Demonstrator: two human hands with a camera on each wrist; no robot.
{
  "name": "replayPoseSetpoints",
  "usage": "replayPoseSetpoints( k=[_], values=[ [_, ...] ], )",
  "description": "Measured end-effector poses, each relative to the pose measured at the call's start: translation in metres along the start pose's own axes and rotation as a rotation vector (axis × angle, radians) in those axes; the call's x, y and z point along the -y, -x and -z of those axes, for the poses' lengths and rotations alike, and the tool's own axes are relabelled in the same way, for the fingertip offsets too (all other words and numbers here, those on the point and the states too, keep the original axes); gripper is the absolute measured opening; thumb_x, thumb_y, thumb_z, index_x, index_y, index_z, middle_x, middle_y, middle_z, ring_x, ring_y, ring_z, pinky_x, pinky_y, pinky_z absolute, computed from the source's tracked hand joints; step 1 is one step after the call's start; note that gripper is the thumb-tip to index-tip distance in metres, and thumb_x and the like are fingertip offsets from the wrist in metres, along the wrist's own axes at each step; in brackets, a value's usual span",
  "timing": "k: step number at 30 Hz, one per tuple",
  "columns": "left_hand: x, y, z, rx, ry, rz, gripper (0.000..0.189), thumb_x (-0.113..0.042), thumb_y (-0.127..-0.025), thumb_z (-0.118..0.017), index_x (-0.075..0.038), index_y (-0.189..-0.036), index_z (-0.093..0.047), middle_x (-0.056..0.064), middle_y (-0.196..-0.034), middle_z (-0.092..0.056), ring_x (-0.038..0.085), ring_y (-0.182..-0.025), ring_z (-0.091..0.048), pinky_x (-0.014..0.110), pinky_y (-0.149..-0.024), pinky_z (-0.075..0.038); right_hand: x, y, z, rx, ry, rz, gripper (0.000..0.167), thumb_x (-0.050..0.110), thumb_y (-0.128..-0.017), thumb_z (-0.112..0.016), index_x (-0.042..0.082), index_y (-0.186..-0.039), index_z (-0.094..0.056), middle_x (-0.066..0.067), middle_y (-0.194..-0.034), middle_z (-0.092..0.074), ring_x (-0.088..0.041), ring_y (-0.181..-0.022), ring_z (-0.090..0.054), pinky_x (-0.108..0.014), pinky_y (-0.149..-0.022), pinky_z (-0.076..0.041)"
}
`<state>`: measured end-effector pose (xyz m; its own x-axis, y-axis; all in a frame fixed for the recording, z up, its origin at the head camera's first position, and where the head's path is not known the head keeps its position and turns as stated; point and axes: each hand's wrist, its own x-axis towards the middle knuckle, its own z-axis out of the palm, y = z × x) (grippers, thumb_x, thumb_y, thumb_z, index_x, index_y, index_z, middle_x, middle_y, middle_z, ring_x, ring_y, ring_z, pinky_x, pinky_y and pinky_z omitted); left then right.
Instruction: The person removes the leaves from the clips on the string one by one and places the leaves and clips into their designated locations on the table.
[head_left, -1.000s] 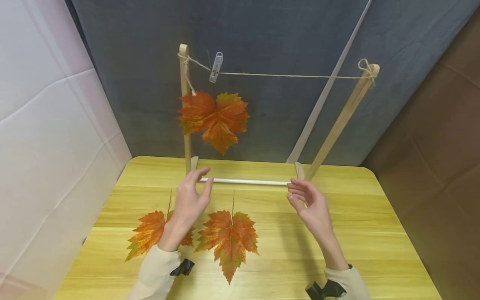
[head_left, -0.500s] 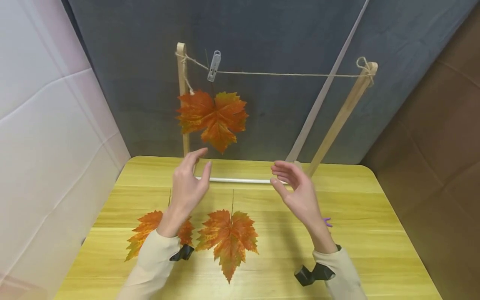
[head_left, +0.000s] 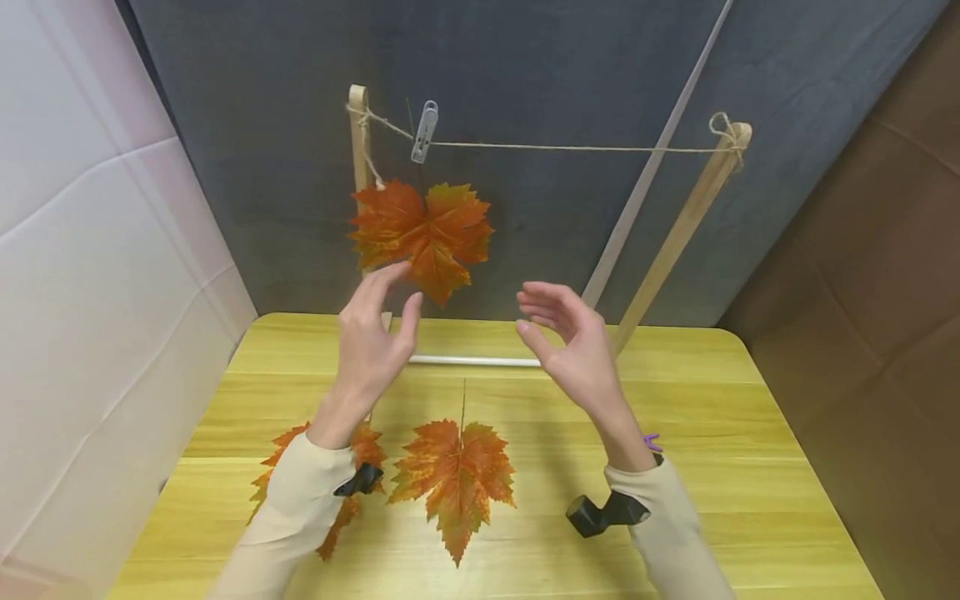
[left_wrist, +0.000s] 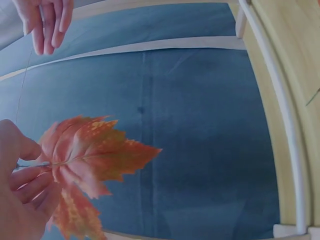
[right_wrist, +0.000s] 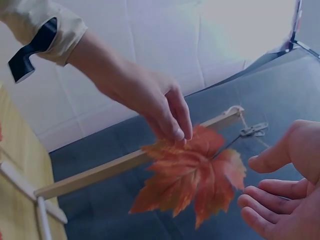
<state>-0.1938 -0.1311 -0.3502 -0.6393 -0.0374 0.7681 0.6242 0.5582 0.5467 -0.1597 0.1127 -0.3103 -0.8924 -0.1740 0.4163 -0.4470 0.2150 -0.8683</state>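
An orange maple leaf point(head_left: 423, 237) hangs by its stem from a clear plastic clothespin point(head_left: 424, 132) on a twine line point(head_left: 555, 147). My left hand point(head_left: 371, 333) is raised just below the leaf, thumb and fingers apart, with nothing between them. In the head view its fingertips overlap the leaf's lower edge. Facing it from the right, my right hand point(head_left: 573, 350) is lifted with loosely bent fingers and holds nothing; the right wrist view shows its fingers point(right_wrist: 272, 195) beside the leaf. Another maple leaf point(head_left: 457, 483) lies flat on the table, and a third leaf point(head_left: 367, 450) is partly hidden under my left forearm.
The twine spans two wooden posts, a left post point(head_left: 358, 142) and a right post point(head_left: 682, 233), joined low down by a white rod point(head_left: 476, 361). A small purple object point(head_left: 652, 442) shows behind my right wrist on the wooden table point(head_left: 720, 500). A dark cloth backdrop point(head_left: 540, 75) stands behind.
Both hands have risen from near the white rod toward the hanging leaf. The right hand has also moved left, closer to the left hand, uncovering the purple object.
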Motion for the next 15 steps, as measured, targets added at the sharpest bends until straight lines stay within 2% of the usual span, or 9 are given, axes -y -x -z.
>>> replayPoseSetpoints(
  k=[6,10,15],
  values=[
    [-0.002,-0.017,0.004,-0.031,-0.02,-0.033,0.032,0.001,-0.094,-0.065,0.008,-0.125,-0.064,0.025,-0.124,-0.067,0.039,-0.113,-0.066,0.049,-0.095,-0.054,0.015,-0.018,-0.008,0.001,-0.039,0.046,0.04,-0.002,-0.092,-0.069,-0.004,-0.131,-0.059,-0.02,-0.126,-0.067,-0.028,-0.116,-0.066,-0.044,-0.105,-0.051],
    [-0.003,-0.029,0.006,-0.045,-0.036,-0.052,0.034,0.001,-0.095,-0.064,0.007,-0.128,-0.063,0.024,-0.127,-0.067,0.037,-0.119,-0.064,0.048,-0.101,-0.052,0.023,-0.028,-0.013,0.003,-0.059,0.057,0.04,-0.001,-0.092,-0.069,-0.003,-0.131,-0.06,-0.02,-0.126,-0.067,-0.026,-0.116,-0.066,-0.04,-0.105,-0.051],
    [-0.003,-0.043,0.007,-0.045,-0.038,-0.073,0.036,0.0,-0.095,-0.065,0.007,-0.13,-0.062,0.022,-0.131,-0.066,0.035,-0.124,-0.062,0.046,-0.106,-0.049,0.033,-0.043,-0.019,0.003,-0.098,0.078,0.04,-0.002,-0.092,-0.069,-0.006,-0.13,-0.059,-0.024,-0.126,-0.066,-0.031,-0.116,-0.066,-0.044,-0.105,-0.051]
  ],
)
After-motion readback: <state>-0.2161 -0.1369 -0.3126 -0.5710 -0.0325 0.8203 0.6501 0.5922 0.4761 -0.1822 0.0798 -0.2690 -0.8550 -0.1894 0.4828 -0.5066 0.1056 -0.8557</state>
